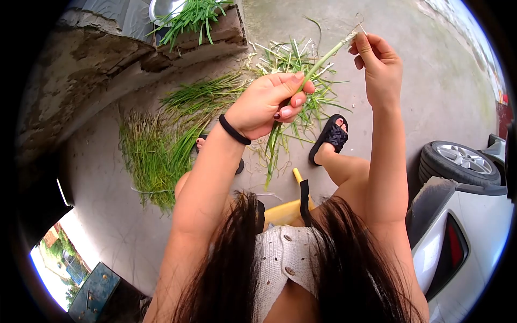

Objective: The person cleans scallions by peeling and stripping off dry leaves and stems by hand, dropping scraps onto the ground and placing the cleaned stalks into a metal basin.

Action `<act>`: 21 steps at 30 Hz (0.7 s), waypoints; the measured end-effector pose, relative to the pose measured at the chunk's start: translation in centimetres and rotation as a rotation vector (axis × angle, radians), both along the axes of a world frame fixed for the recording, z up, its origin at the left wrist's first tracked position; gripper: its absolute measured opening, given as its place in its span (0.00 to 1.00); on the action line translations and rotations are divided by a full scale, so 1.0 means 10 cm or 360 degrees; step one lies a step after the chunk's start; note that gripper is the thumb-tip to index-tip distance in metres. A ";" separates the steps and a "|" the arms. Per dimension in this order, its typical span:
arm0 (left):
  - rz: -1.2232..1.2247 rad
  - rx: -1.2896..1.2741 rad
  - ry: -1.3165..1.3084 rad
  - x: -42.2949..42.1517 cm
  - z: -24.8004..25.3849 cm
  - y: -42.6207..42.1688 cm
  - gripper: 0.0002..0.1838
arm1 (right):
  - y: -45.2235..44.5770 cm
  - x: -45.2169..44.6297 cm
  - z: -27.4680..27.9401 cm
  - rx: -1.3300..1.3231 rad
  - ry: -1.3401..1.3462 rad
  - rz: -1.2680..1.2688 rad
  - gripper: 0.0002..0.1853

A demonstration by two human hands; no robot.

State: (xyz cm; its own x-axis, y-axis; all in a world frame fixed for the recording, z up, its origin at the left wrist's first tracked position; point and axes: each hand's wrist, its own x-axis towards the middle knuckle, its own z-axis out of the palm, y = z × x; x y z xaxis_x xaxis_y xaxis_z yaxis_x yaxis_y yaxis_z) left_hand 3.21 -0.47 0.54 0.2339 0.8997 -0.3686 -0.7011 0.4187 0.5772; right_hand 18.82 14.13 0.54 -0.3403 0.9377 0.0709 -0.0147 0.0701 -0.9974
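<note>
My left hand is closed around a bunch of garlic chives, held slantwise with the pale root end up to the right. The green leaves hang down below my left fist. A black band circles that wrist. Up at the root end, my right hand pinches the thin whitish skin or roots between thumb and fingers. A fine curled strand sticks out above the fingertips. Beneath my hands, loose chives and pale trimmings lie scattered on the concrete.
A large heap of chives lies on the ground to the left. More green chives rest on a metal bowl atop a rough ledge. A wheel and a silver car part stand at right.
</note>
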 end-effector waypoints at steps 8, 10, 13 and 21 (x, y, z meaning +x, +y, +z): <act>-0.0087 -0.0038 0.0053 0.01 -0.05 -0.05 0.14 | 0.31 0.31 -0.06 -0.0042 0.0056 -0.0655 0.12; -0.0053 -0.0062 0.0035 0.01 -0.06 -0.05 0.14 | 0.29 0.35 -0.05 -0.0021 -0.0309 -0.0605 0.14; -0.0011 -0.0051 0.0069 -0.01 -0.06 -0.02 0.15 | 0.20 0.27 -0.02 0.0038 -0.0763 -0.0340 0.15; 0.0139 -0.0033 0.0105 -0.07 -0.09 0.00 0.19 | 0.01 0.08 0.01 0.0257 -0.1484 0.0199 0.16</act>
State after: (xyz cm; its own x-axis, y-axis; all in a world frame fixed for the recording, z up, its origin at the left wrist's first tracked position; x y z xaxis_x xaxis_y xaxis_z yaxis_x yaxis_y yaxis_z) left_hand 2.53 -0.50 -0.34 0.1295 0.9075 -0.3995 -0.6962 0.3701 0.6151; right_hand 19.58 14.21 0.66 -0.4222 0.8934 -0.1538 0.7647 0.2599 -0.5897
